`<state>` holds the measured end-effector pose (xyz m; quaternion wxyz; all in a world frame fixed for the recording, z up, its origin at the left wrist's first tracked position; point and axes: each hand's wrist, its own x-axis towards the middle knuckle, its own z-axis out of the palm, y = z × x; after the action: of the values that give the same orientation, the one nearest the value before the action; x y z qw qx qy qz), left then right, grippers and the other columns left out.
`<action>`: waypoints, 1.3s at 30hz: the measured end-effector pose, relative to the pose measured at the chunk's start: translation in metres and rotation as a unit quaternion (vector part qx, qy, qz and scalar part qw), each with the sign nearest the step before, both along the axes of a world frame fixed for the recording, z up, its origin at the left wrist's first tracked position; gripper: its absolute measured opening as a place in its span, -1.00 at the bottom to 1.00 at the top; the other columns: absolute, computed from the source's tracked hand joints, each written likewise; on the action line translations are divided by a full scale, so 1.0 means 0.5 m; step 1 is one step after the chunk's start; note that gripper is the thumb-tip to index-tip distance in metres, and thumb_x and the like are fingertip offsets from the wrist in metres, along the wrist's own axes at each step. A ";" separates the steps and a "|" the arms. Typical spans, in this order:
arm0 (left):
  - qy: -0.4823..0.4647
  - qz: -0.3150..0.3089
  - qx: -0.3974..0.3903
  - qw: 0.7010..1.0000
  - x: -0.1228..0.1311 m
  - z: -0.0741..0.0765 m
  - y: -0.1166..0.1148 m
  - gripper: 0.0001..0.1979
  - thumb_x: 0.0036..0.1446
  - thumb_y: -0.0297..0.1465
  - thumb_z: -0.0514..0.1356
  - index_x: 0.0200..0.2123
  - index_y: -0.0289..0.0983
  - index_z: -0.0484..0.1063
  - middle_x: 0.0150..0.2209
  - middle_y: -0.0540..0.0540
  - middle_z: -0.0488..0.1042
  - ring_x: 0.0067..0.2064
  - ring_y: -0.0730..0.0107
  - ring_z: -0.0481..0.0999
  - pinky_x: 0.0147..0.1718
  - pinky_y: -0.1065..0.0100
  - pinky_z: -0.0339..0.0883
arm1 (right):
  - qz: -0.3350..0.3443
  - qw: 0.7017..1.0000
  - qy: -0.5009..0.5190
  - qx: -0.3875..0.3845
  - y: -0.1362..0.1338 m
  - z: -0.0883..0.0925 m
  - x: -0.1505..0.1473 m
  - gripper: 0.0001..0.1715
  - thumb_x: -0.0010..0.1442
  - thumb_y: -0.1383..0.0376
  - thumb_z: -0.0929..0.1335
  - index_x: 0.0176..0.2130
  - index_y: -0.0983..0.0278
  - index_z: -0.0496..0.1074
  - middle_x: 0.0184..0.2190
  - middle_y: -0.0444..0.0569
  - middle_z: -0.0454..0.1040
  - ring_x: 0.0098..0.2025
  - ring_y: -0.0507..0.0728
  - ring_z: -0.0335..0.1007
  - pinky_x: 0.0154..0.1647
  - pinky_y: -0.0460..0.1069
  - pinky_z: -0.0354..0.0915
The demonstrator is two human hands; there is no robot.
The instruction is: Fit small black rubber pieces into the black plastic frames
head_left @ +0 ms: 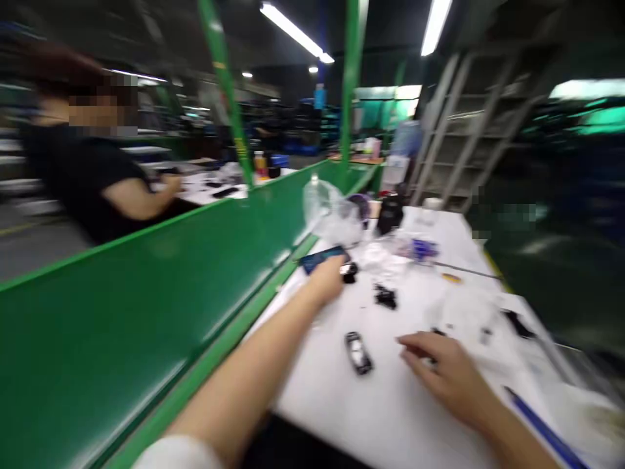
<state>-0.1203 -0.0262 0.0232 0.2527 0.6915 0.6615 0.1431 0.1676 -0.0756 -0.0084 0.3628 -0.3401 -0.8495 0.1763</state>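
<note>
My left hand [328,281] reaches out over the far left of the white table [336,417]. It is beside a dark blue flat thing like a phone [319,258] and touches or nearly touches a small black part [349,272]; its fingers are blurred and partly hidden. On the near right, my right hand [446,368] hovers low with thumb and forefinger curled close together. A small dark bit shows between them, too blurred to name. Between the hands lies a black oblong case-like part [359,353] with a pale middle. Farther up sits a clump of black parts [385,296].
A green partition [161,312] borders the table's left; beyond it sits a person in black [83,169]. Clear plastic bags [332,212], a black object [390,212] and a blue-purple packet [422,249] stand at the back. A blue pen-like stick [541,426] lies right.
</note>
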 end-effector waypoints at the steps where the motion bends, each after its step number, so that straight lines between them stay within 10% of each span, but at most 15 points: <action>1: 0.012 -0.009 0.035 0.999 0.038 -0.007 0.048 -0.61 0.28 -0.24 0.12 0.07 -0.33 0.38 0.16 -0.19 0.35 0.04 0.09 0.45 0.01 0.02 0.35 | -0.003 1.000 -0.015 -0.018 0.016 -0.002 0.020 -0.90 0.25 0.30 0.39 -0.19 0.12 0.50 -0.34 -0.10 0.55 -0.35 0.09 0.48 -0.33 -0.03 0.43; 6: 0.073 0.009 0.130 0.989 0.052 -0.013 0.121 -0.33 -0.08 -0.32 0.34 0.15 -0.32 0.34 0.18 -0.35 0.37 0.17 -0.18 0.36 0.09 0.05 0.27 | 0.009 0.996 -0.004 -0.084 0.051 -0.015 0.032 -0.80 0.20 0.40 0.35 -0.17 0.26 0.53 -0.39 -0.09 0.56 -0.40 0.07 0.46 -0.31 -0.03 0.36; 12: 0.041 0.049 0.163 0.985 0.066 0.080 0.083 -0.61 0.14 -0.15 0.10 -0.05 -0.18 0.50 -0.12 -0.09 0.60 -0.15 0.14 0.56 -0.22 0.28 0.38 | 0.031 0.997 0.020 -0.073 0.040 -0.010 0.030 -0.80 0.19 0.40 0.34 -0.17 0.30 0.53 -0.42 -0.08 0.53 -0.39 0.06 0.42 -0.31 -0.04 0.31; 14: 0.037 -0.025 0.134 0.990 0.095 0.095 0.054 -0.69 0.17 -0.20 0.06 -0.24 -0.15 0.58 -0.21 -0.03 0.62 -0.20 0.19 0.56 -0.25 0.32 0.37 | 0.036 0.997 0.030 -0.062 0.040 -0.009 0.032 -0.80 0.20 0.41 0.34 -0.18 0.32 0.53 -0.42 -0.07 0.53 -0.40 0.06 0.41 -0.33 -0.04 0.30; 18: 0.081 -0.252 0.009 0.964 0.126 0.069 -0.019 -0.67 0.03 -0.41 0.17 -0.13 -0.06 0.56 -0.12 -0.02 0.57 -0.13 0.21 0.53 -0.19 0.30 0.35 | 0.028 0.997 0.048 -0.055 0.043 -0.008 0.033 -0.82 0.20 0.44 0.32 -0.22 0.32 0.53 -0.47 -0.08 0.49 -0.46 0.04 0.36 -0.41 -0.05 0.26; 26: 0.121 -0.296 -0.024 0.947 0.130 0.015 -0.039 -0.68 -0.12 -0.50 0.29 -0.22 -0.13 0.53 -0.10 -0.09 0.44 -0.07 0.11 0.40 -0.22 0.25 0.29 | -0.079 0.978 0.192 0.005 0.043 0.001 0.043 -0.82 0.20 0.46 0.34 -0.23 0.24 0.49 -0.48 -0.14 0.41 -0.45 0.02 0.32 -0.41 -0.05 0.27; 32: 0.137 -0.291 -0.020 0.947 0.142 0.018 -0.030 -0.84 -0.10 -0.55 0.22 -0.41 -0.18 0.45 -0.37 -0.06 0.49 -0.31 0.20 0.42 -0.43 0.30 0.14 | -0.223 0.918 0.328 -0.016 0.080 -0.016 0.060 -0.68 0.21 0.31 0.36 -0.01 0.18 0.38 -0.13 0.00 0.35 -0.09 0.14 0.35 -0.01 0.10 0.37; 39: -0.172 -0.212 -0.054 0.960 0.204 0.057 -0.010 -0.90 0.06 -0.40 0.20 -0.30 -0.18 0.50 -0.31 -0.02 0.53 -0.29 0.30 0.47 -0.33 0.34 0.27 | -0.253 0.936 0.233 -0.071 0.105 -0.038 0.065 -0.41 0.26 0.26 0.29 0.24 0.17 0.12 0.22 0.12 0.22 0.23 0.25 0.20 0.22 0.24 0.23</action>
<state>-0.0183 -0.0314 0.0518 0.4241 0.7662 0.4530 0.1667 0.2002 -0.0232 -0.0276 0.5578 -0.5179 -0.6124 0.2134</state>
